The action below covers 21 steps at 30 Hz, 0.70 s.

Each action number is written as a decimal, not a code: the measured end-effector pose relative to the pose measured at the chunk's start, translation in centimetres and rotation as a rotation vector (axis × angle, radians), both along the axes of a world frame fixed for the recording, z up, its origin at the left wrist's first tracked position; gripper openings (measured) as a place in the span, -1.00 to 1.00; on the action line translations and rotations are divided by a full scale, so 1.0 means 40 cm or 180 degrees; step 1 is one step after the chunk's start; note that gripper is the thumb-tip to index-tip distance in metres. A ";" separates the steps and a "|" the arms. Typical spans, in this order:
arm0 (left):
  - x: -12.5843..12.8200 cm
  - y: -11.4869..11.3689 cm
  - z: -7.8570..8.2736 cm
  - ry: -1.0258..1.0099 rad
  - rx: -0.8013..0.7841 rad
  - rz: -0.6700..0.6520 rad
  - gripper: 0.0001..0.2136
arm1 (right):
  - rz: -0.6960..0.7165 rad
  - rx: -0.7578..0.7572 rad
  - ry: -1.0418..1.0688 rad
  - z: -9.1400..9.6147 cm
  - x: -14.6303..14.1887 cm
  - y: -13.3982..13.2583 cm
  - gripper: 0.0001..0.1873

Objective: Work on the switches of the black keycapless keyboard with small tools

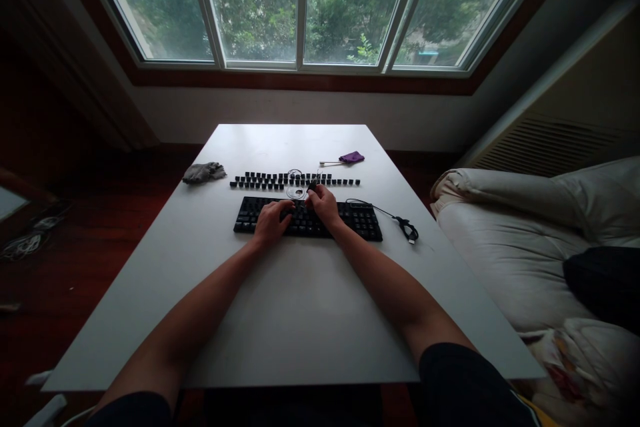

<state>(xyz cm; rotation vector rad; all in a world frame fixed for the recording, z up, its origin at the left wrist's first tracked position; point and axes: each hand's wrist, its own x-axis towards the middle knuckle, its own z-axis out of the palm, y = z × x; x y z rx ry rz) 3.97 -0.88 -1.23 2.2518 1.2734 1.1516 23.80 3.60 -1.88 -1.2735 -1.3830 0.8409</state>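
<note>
A black keyboard (246, 215) lies across the white table. My left hand (271, 221) rests on its left-middle part, fingers stretched over the keys and the thumb apart. Over the keyboard's upper edge, my right hand (324, 205) is closed in a pinch on a small dark piece (313, 185). Thin wire-like lines stick up from that piece, but it is too small to name surely. Just behind the keyboard, several loose black keycaps (256, 177) stand in rows. A small pale round dish or ring (296, 192) sits between these rows and the keyboard.
The white table (300, 307) stands before a window. A grey crumpled cloth (204, 173) lies at its left edge. At the back right are a purple cloth (351, 157) and thin sticks (330, 163). The keyboard's coiled cable (407, 229) lies right. A pale sofa (490, 240) stands alongside.
</note>
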 end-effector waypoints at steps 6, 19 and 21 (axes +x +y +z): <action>0.013 -0.023 0.024 -0.0370 -0.0073 -0.0357 -0.63 | 0.0010 0.0018 -0.0020 0.004 0.001 -0.001 -0.74; 0.009 -0.015 0.031 -0.0927 -0.0163 -0.0494 -0.81 | 0.0017 0.0026 0.0003 -0.001 0.002 0.003 -0.74; 0.009 -0.015 0.034 -0.1092 -0.0311 -0.0576 -0.81 | 0.0012 -0.0003 -0.0002 0.000 0.002 0.002 -0.74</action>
